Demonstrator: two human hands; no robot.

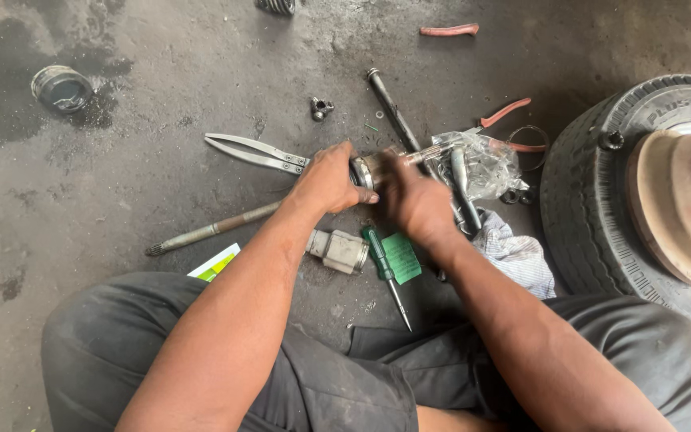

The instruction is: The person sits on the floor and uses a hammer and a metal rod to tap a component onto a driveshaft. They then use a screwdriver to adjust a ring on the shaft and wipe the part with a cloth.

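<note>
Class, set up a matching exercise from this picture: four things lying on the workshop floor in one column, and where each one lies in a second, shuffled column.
Things:
1. screwdriver
2. tyre
3. long pliers
4. round tin

Places:
A. far right
B. top left, on a wet patch
C. just left of the left hand
D. below the right hand, by a green card

Pairs: 1-D, 2-A, 3-C, 4-B

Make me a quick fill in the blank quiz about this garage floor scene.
1. Both hands grip a ____ joint.
2. The screwdriver has a ____ handle.
3. The tyre lies to the person's ____.
4. The long shaft lies on the ____.

Missing words: metal; green; right; floor
</note>
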